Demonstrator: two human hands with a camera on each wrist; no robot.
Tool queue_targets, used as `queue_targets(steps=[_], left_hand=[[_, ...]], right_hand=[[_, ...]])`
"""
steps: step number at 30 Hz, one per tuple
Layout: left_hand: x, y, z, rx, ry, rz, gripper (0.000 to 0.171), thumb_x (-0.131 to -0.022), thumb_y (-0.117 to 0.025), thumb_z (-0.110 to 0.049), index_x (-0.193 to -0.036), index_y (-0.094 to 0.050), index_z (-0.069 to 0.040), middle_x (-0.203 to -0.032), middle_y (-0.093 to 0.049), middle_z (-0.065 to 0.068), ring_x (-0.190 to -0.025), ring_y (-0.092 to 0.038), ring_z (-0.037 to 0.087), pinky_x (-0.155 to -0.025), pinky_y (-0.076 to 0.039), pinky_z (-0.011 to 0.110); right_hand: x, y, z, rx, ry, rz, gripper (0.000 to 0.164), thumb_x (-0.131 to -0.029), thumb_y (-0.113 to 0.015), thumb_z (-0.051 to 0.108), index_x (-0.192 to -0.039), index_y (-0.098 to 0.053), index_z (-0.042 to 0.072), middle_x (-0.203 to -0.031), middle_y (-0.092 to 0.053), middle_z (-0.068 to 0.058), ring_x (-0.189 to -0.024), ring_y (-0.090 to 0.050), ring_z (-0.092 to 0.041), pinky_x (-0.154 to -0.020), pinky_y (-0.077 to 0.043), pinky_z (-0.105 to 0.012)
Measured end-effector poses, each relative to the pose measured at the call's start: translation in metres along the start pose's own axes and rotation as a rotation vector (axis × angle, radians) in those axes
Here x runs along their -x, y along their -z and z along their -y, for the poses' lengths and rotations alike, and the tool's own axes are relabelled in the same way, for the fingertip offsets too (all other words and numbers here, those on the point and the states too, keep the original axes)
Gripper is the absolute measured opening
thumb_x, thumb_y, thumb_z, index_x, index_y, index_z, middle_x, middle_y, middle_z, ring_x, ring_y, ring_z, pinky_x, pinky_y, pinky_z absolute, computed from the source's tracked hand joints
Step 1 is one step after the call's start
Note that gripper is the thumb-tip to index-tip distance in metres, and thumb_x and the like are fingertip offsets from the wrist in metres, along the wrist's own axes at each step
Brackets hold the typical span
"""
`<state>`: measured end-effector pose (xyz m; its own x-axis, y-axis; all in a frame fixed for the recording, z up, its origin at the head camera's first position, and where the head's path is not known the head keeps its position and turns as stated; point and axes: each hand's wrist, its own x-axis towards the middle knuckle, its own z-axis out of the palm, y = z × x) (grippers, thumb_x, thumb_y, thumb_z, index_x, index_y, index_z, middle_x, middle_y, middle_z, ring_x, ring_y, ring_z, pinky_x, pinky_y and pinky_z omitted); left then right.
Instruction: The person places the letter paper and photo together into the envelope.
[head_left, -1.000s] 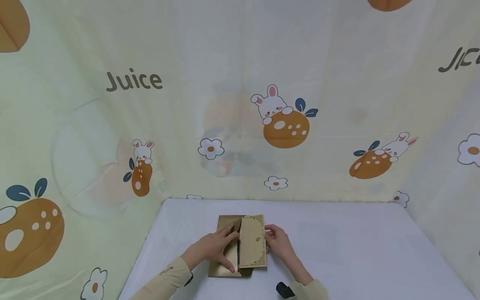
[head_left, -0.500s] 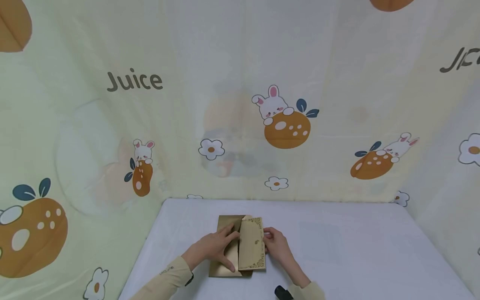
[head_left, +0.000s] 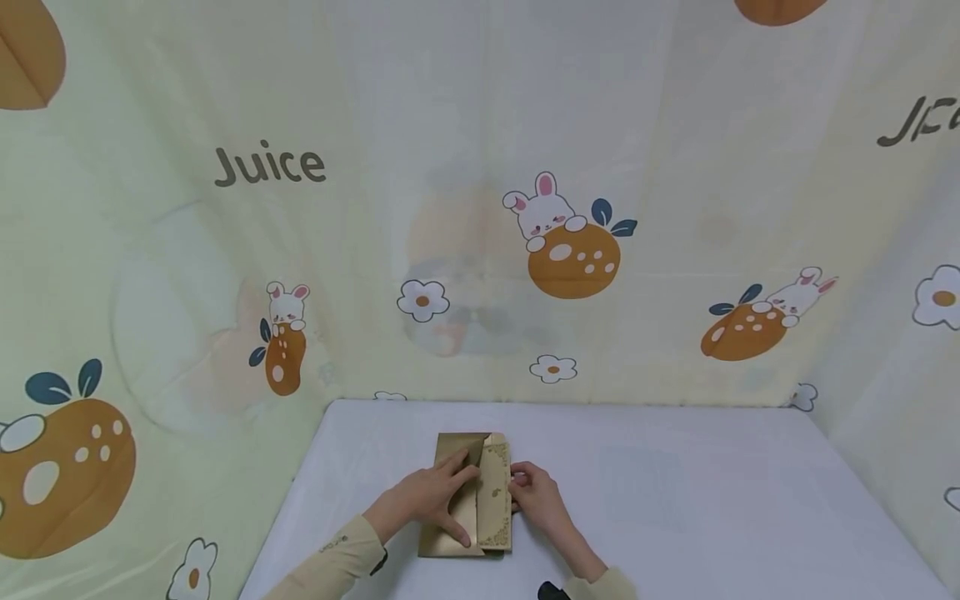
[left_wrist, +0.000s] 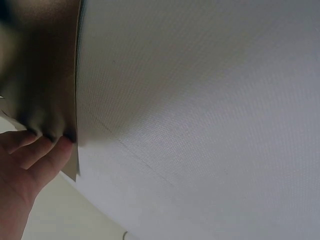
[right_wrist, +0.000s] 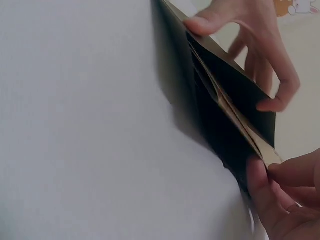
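Observation:
A gold envelope lies on the white table with its opening facing right. My left hand presses on it, fingers and thumb spread; in the left wrist view its fingertips rest on the envelope. My right hand pinches the right edge of a cream card with ornate gold corners. The card's left part is hidden inside the envelope. From the right wrist view, the envelope's mouth gapes around the folded card, with the left thumb and a finger at its upper panel.
The white tabletop stretches away to the right of the hands. Behind it hangs a cream curtain printed with rabbits, oranges and flowers. A black strap piece shows at the right sleeve.
The card has slid left, deeper into the envelope, and less of it shows. My right hand has moved left with it, while the left hand has kept its place.

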<state>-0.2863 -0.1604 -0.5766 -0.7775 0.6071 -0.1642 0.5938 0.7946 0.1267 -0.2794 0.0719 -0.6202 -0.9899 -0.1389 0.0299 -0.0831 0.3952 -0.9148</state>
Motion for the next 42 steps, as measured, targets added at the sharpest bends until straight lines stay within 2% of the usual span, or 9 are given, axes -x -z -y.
queue_targets(steps=[8, 16, 23, 29, 36, 42], left_hand=[[0.001, 0.002, -0.003, 0.007, -0.005, -0.005, 0.106, -0.063, -0.075, -0.079, -0.146, -0.037, -0.026, -0.162, -0.030, 0.023, -0.140, -0.046, 0.037, -0.088, -0.057, 0.046], [-0.002, -0.003, 0.001, -0.012, 0.008, -0.015, 0.107, -0.062, -0.072, -0.083, -0.147, -0.036, -0.030, -0.163, -0.029, 0.021, -0.139, -0.049, 0.035, -0.087, -0.057, 0.044], [-0.004, -0.006, 0.003, 0.003, 0.009, -0.018, 0.107, -0.061, -0.073, -0.083, -0.148, -0.036, -0.032, -0.163, -0.028, 0.020, -0.136, -0.051, 0.036, -0.087, -0.057, 0.045], [-0.003, -0.006, 0.004, 0.003, 0.017, -0.015, 0.108, -0.061, -0.073, -0.083, -0.148, -0.036, -0.032, -0.164, -0.027, 0.020, -0.133, -0.054, 0.037, -0.085, -0.057, 0.044], [-0.004, -0.005, 0.002, -0.009, 0.003, -0.019, 0.104, -0.061, -0.072, -0.084, -0.145, -0.037, -0.033, -0.163, -0.028, 0.021, -0.134, -0.053, 0.037, -0.086, -0.058, 0.044], [-0.002, -0.002, 0.002, -0.011, 0.006, -0.014, 0.105, -0.061, -0.074, -0.082, -0.145, -0.037, -0.032, -0.162, -0.029, 0.022, -0.135, -0.052, 0.038, -0.086, -0.058, 0.045]], right_hand=[[-0.002, -0.016, 0.008, -0.070, 0.018, 0.056, 0.033, -0.089, -0.063, -0.004, -0.121, -0.058, -0.011, -0.087, -0.070, -0.013, -0.066, -0.067, -0.013, -0.057, -0.057, -0.025], [-0.004, -0.027, 0.019, -0.113, 0.061, 0.092, 0.034, -0.090, -0.063, -0.005, -0.123, -0.055, -0.013, -0.085, -0.070, -0.018, -0.061, -0.069, -0.020, -0.054, -0.057, -0.029], [-0.005, -0.033, 0.021, -0.099, 0.053, 0.078, 0.034, -0.089, -0.063, -0.007, -0.122, -0.056, -0.011, -0.085, -0.071, -0.017, -0.065, -0.070, -0.020, -0.056, -0.057, -0.024], [-0.004, -0.036, 0.023, -0.117, 0.029, 0.085, 0.033, -0.089, -0.062, -0.008, -0.121, -0.056, -0.012, -0.085, -0.071, -0.017, -0.068, -0.071, -0.023, -0.059, -0.058, -0.026], [-0.003, -0.043, 0.018, -0.164, 0.022, 0.068, 0.034, -0.086, -0.058, -0.012, -0.121, -0.055, -0.011, -0.084, -0.071, -0.018, -0.065, -0.069, -0.017, -0.060, -0.058, -0.025], [-0.005, -0.049, 0.021, -0.129, 0.053, 0.030, 0.037, -0.084, -0.058, -0.011, -0.120, -0.056, -0.010, -0.082, -0.072, -0.019, -0.062, -0.064, -0.012, -0.057, -0.053, -0.022]])
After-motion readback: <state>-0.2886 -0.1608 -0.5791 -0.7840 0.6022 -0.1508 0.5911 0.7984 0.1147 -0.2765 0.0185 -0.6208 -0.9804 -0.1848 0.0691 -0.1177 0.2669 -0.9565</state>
